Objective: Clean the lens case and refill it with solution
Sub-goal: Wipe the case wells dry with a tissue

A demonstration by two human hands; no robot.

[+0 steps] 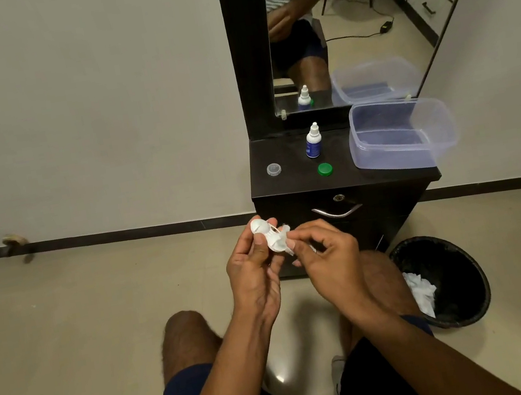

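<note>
Both hands are up in front of the dark cabinet [342,217]. The left hand [253,275] has the white lens case [267,236] pinched between thumb and fingers, held in the air above the knees, both wells showing, no caps on. The right hand [327,260] sits just beside it, its fingers closed on a small scrap of white tissue [287,239] pressed against the lower well. On the tabletop [291,181] behind, the solution bottle [313,141] stands upright, white nozzle, blue label, and the print on it is too small to read. A green cap [325,169] lies just in front of it, a clear cap [273,169] well off to the left, with lettering on it that I can't make out. A clear plastic tub [401,134] fills the right side. Down on the floor, the black bin [441,280] holds crumpled white tissue.
</note>
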